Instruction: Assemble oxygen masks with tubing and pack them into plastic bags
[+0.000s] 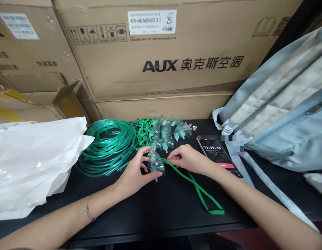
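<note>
My left hand (pixel 137 172) is closed around a small clear-green oxygen mask (pixel 155 162), thumb near its lower edge and fingers at its upper left. At the mask's right side, my right hand (pixel 184 158) pinches a green elastic strap (pixel 206 199). The strap's loop trails across the black table toward the front right. More clear masks (pixel 166 133) lie in rows just behind my hands. Beside them sits a tangled pile of green straps (pixel 143 132). Small metal clips (pixel 194 127) lie by the masks at the back.
Coiled green tubing (pixel 109 146) lies on the black table (pixel 150 215) at left, beside a white plastic bag (pixel 33 163). A phone (pixel 218 156) showing a timer lies under my right forearm. A light-blue backpack (pixel 288 132) stands at right; large cardboard boxes (pixel 161 83) line the back.
</note>
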Motion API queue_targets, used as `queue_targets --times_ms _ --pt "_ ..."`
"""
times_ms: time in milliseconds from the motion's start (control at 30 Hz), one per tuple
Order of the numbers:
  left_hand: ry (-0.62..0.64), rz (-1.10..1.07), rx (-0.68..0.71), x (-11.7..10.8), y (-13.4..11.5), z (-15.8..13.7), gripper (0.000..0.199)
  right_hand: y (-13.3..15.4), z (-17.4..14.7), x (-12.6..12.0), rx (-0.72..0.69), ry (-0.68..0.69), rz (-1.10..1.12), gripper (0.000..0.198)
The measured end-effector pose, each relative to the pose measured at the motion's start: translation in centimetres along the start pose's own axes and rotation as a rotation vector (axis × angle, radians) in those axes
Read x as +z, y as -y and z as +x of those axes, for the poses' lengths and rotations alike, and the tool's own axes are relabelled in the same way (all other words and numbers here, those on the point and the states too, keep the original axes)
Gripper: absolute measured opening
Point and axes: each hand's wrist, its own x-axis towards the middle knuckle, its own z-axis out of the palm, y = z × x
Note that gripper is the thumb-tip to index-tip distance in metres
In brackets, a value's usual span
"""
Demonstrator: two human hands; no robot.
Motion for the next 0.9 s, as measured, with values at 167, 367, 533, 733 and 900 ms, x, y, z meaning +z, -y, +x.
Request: queue_targets --times_ms 167,367,533,733,900 --pt "-0.001 0.199 0.161 0.0 0.3 -0.5 0.069 0.0 -0.3 -0.3 -0.022 0.024 -0.096 0.021" --pt "-0.038 0.334 0.251 -0.1 0.5 -0.4 0.061 0.3 -0.6 -0.7 -0.02 0.053 -0.137 0.019" --pt "-0.084 0.45 0.267 -0.6 -0.2 -0.8 0.049 0.4 -1.0 -0.9 -0.062 0.045 -0.143 0.017" --pt "0.075 0.753 0.304 -2.0 -0.1 -3.6 0.058 -0.3 -3.9 0.0 -0.176 -0.025 -0.189 0.035" --pt "0.281 0.876 0.273 -2.6 0.6 -4.5 0.067 -1.5 -5.7 0.8 -0.164 0.039 -0.223 0.049"
